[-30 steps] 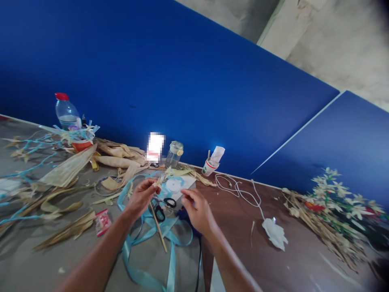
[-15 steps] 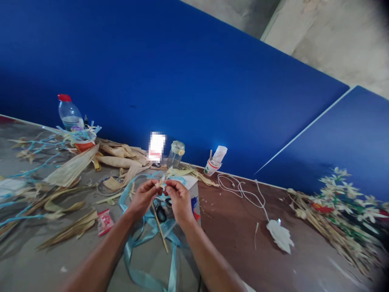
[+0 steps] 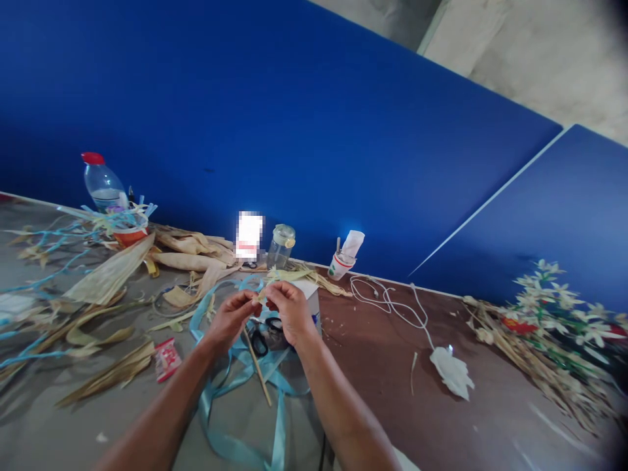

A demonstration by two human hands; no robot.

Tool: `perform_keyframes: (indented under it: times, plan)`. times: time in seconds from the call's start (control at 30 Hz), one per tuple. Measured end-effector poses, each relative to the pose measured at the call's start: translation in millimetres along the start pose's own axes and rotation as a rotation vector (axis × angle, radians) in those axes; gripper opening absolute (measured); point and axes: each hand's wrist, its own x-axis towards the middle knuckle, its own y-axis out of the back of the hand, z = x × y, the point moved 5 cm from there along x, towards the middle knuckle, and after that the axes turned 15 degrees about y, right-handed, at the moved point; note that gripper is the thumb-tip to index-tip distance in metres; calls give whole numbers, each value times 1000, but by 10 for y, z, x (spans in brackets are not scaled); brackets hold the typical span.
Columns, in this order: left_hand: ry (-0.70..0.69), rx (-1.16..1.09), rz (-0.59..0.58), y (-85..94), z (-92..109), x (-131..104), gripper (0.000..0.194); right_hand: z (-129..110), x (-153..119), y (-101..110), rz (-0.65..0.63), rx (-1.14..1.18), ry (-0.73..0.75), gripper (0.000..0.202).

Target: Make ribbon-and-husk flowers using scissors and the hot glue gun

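My left hand [image 3: 234, 320] pinches a small pale strip of what looks like corn husk [image 3: 260, 297]. My right hand [image 3: 290, 310] meets it from the other side, thumb and fingertips closed at the strip's right end. Just below the hands lie black-handled scissors [image 3: 259, 341], partly covered by my right hand. A thin wooden stick [image 3: 258, 373] slants down from beneath my left hand. Loops of light blue ribbon [image 3: 230, 448] spread under and in front of my forearms.
Dried husks [image 3: 191, 261] lie at the left, near a red-capped bottle [image 3: 103, 183] and a pink packet [image 3: 167, 360]. A clear jar [image 3: 281, 248], a paper cup [image 3: 340, 267] and a lit screen [image 3: 249, 235] stand along the blue partition [image 3: 314, 131]. White flowers [image 3: 554, 307] lie right of a cable [image 3: 422, 320].
My right hand has risen slightly and turned over the husk strip, uncovering more of the scissors. My left hand stays almost in place. The whole view has shifted a little.
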Motion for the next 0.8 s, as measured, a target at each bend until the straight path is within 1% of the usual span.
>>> perform_keyframes:
  times: [0.17,0.27,0.37,0.5,0.8]
  plan:
    - [-17,13,28,4,18,-3,19,-12,-10,32,34,-116,82,15]
    - [-7,0,67,11,26,-6,18,-2,-23,40,51,-119,88,16]
    - [-4,-15,94,9,41,-9,20,5,-36,29,70,-86,60,16]
    - [-11,-19,99,-3,66,-16,25,-13,-56,6,105,-9,17,15]
    - [17,-7,44,5,35,-3,24,57,-73,1,138,154,-120,13]
